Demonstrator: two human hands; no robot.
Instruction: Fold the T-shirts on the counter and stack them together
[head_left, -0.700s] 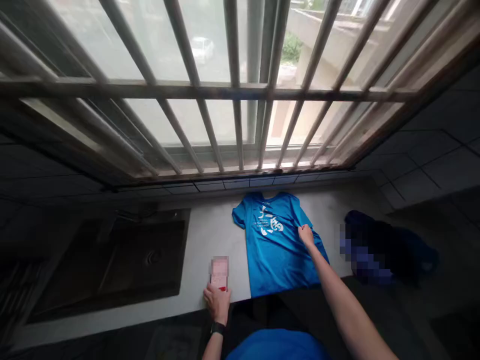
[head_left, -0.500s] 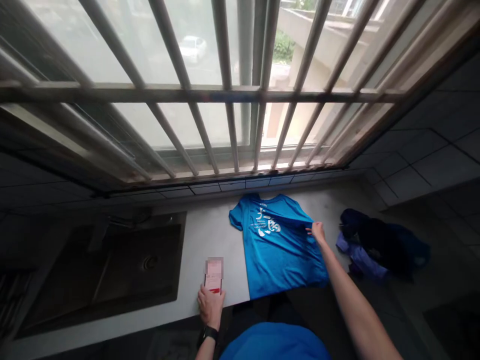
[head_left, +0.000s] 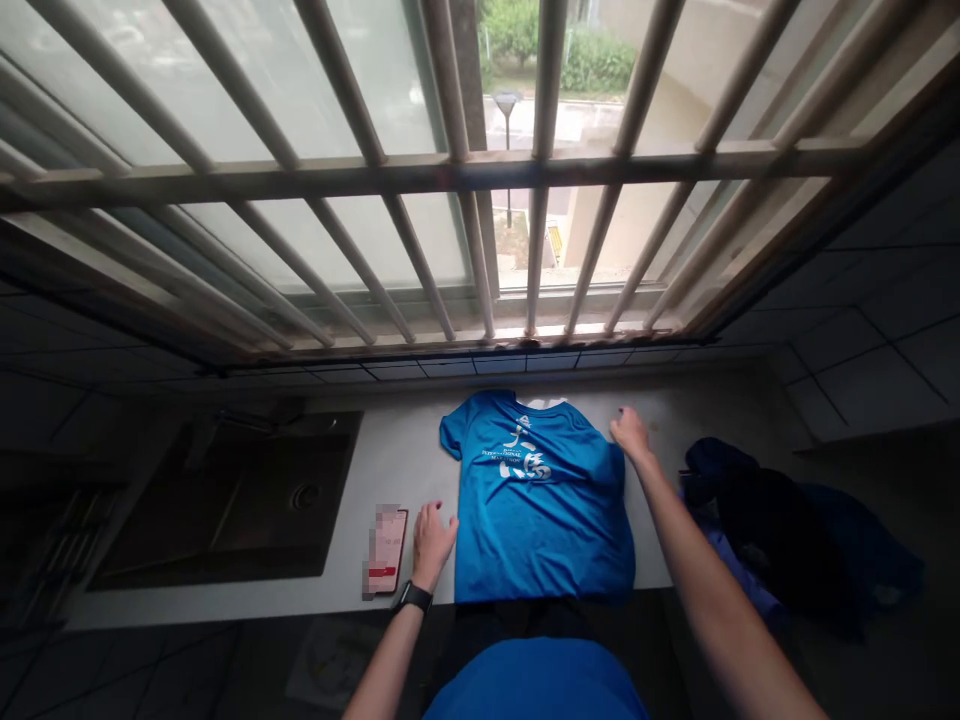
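A blue T-shirt (head_left: 544,500) with white lettering lies spread flat on the pale counter (head_left: 409,460) below a barred window. My right hand (head_left: 628,434) rests on the shirt's right sleeve near the shoulder, fingers closed on the fabric edge. My left hand (head_left: 431,538), with a dark watch on the wrist, lies open and flat on the counter just left of the shirt's lower edge. A phone (head_left: 388,550) with a red-and-white screen lies on the counter right beside my left hand, not held.
A dark sink (head_left: 225,500) is set in the counter at the left. A heap of dark and purple clothes (head_left: 780,520) lies at the right end. Window bars (head_left: 465,180) stand behind the counter; dark tiled walls close both sides.
My left hand has let go of the phone and moved right toward the shirt. My right hand has moved up to the right shoulder, and the sleeve now lies flat.
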